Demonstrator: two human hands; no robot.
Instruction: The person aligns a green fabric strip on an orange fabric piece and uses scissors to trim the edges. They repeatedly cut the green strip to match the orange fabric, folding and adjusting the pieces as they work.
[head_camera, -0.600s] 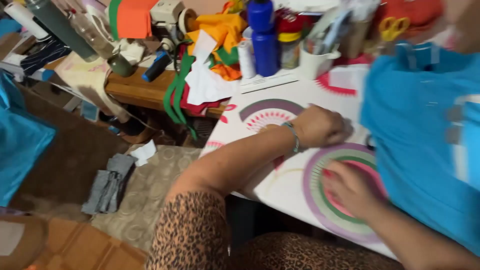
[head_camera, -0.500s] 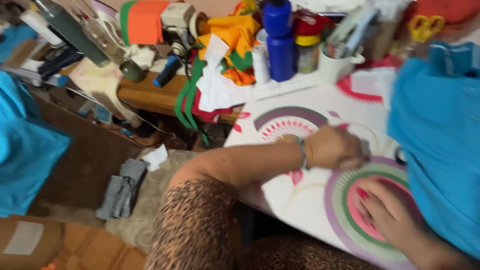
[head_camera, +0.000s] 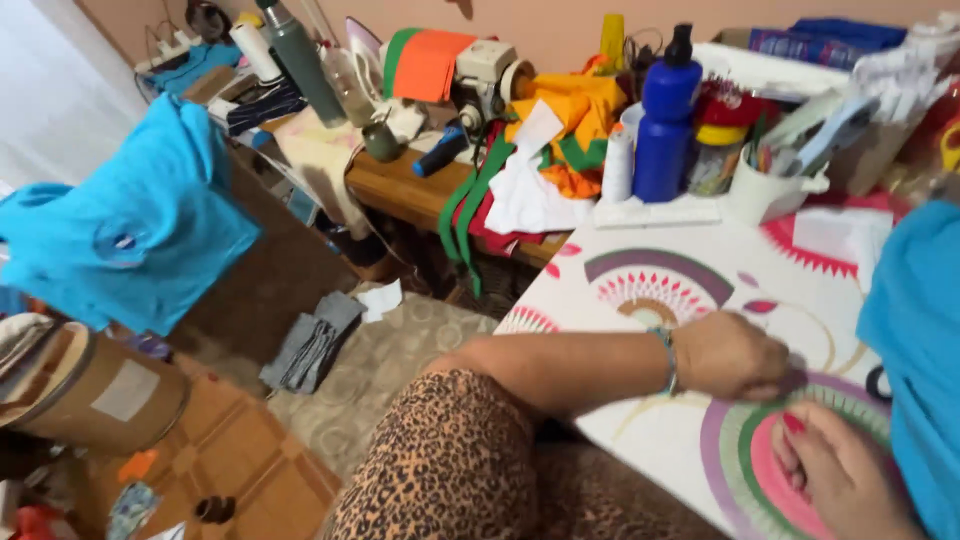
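My left hand (head_camera: 735, 355) rests on the white table cover with coloured round patterns (head_camera: 650, 290), fingers curled into a loose fist; nothing shows in it. A thin bracelet (head_camera: 668, 360) circles that wrist. My right hand (head_camera: 840, 475) lies flat on a pink and green circle of the cover, red-nailed fingers slightly apart, just below the left hand. A bright blue fabric (head_camera: 915, 340) lies over the table at the right, its edge touching my right hand and close to my left.
At the table's back stand a blue bottle (head_camera: 667, 115), a white thread spool (head_camera: 618, 165) and a white cup of tools (head_camera: 765, 180). A sewing machine (head_camera: 490, 75) and piled cloths (head_camera: 560, 130) sit on a wooden desk. Another blue garment (head_camera: 130, 230) hangs left above a cardboard drum (head_camera: 85, 385).
The view has swung left and down, showing more of the floor and the left side. Both hands rest in much the same spots on the table.
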